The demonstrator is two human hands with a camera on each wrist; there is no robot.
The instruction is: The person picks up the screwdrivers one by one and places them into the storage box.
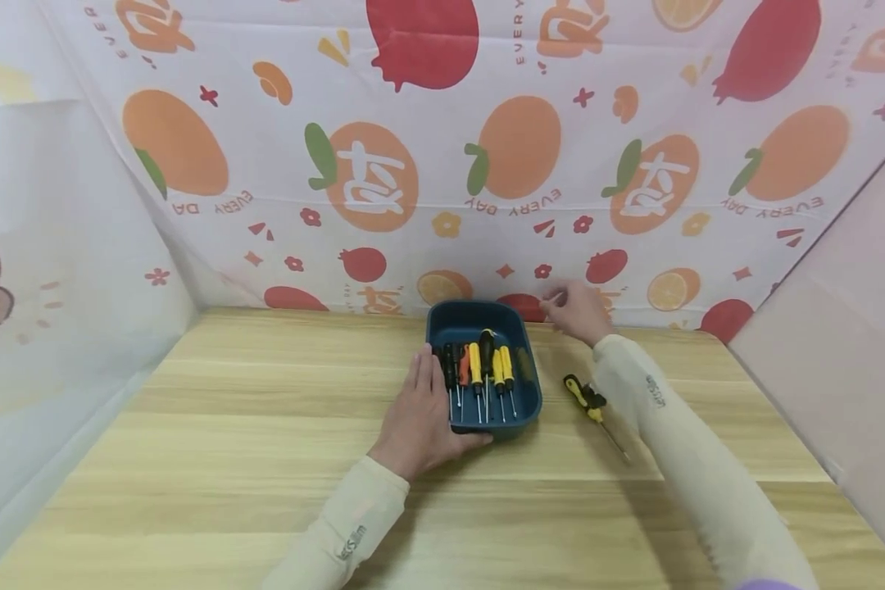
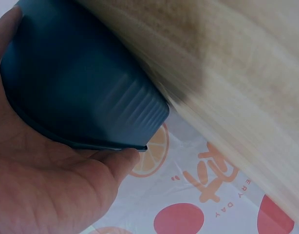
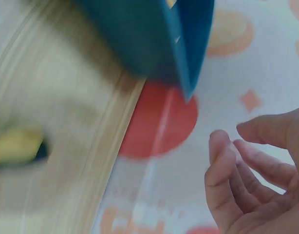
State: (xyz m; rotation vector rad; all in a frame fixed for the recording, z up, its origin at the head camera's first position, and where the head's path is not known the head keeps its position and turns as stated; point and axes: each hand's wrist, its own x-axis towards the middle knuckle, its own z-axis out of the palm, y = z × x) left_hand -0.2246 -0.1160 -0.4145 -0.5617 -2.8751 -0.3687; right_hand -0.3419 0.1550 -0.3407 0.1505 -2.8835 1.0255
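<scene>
A dark blue plastic box [image 1: 534, 393] stands on the table, with several screwdrivers [image 1: 475, 365] in it, their yellow, black and orange-red handles toward the back. My left hand [image 1: 420, 418] holds the box at its front left corner, fingers along the left rim and thumb across the front wall. In the left wrist view the fingertips lie right at the rim. Behind the box's right side my right hand [image 1: 578, 310] is raised, empty, fingers loosely bent and thumb apart from them. On the table right of the box lies a yellow-and-black screwdriver [image 1: 586, 399], its shaft pointing toward me.
The wooden table [image 1: 229, 459] runs back to a fruit-printed cloth [image 1: 442, 188] hanging close behind the box. Pale cloth walls [image 1: 855, 270] close in the left and right sides.
</scene>
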